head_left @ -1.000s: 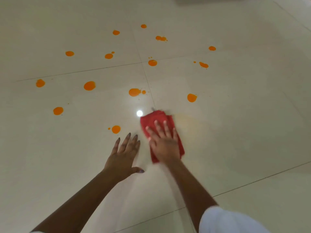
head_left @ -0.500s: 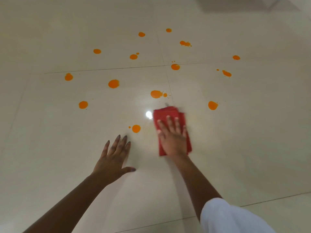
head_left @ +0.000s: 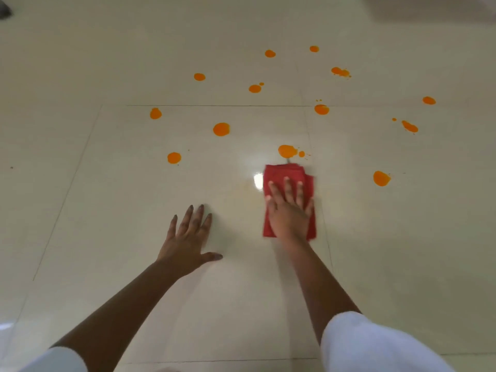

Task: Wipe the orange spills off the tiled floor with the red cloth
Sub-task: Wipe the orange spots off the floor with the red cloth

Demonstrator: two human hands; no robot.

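The folded red cloth (head_left: 284,174) lies flat on the cream tiled floor (head_left: 402,237). My right hand (head_left: 290,210) presses on it with straight, spread fingers. Flat on the bare tile to the left of the cloth is my left hand (head_left: 189,237), fingers spread, holding nothing. Several orange spills dot the floor beyond the hands. The nearest orange spill (head_left: 287,151) sits just past the cloth's far edge. Another spill (head_left: 381,178) is to the cloth's right, and one more (head_left: 174,157) is far left. A faint yellowish smear (head_left: 241,190) shows left of the cloth.
Dark grout lines (head_left: 214,105) cross the floor between large tiles. A bright light reflection (head_left: 258,180) glints beside the cloth. White sleeves (head_left: 375,345) show at the bottom edge. A dark object (head_left: 4,10) sits at the top left corner.
The small orange spot that lay between my hands is gone, leaving a faint smear. The view has shifted, so the spills now sit further right. My right hand stays pressed on the cloth.
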